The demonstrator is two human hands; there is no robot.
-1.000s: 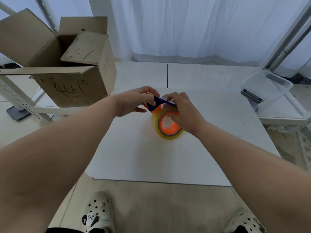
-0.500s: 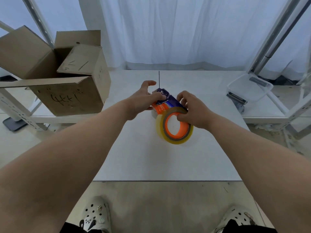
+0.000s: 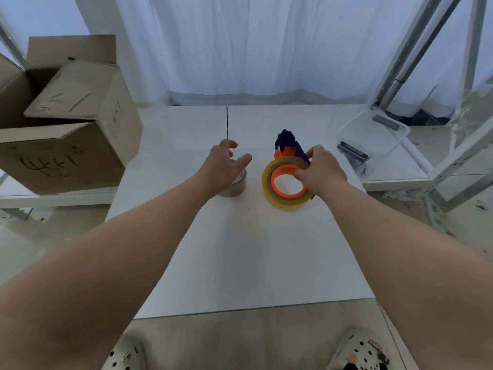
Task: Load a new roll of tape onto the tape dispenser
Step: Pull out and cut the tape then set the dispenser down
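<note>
A white table fills the middle of the view, its top split by a thin dark seam at the far end; behind it hang white curtains, lit pale and even from behind. To the left an open cardboard box with handwriting on its side rests on a low white shelf; to the right stand slanted metal frame bars, with a clear plastic container on a white surface beneath; the floor is beige.

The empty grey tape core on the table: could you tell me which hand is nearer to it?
Left. The left hand is over the grey tape core, apparently touching it; the right hand is off to its right, holding the tape dispenser.
</note>
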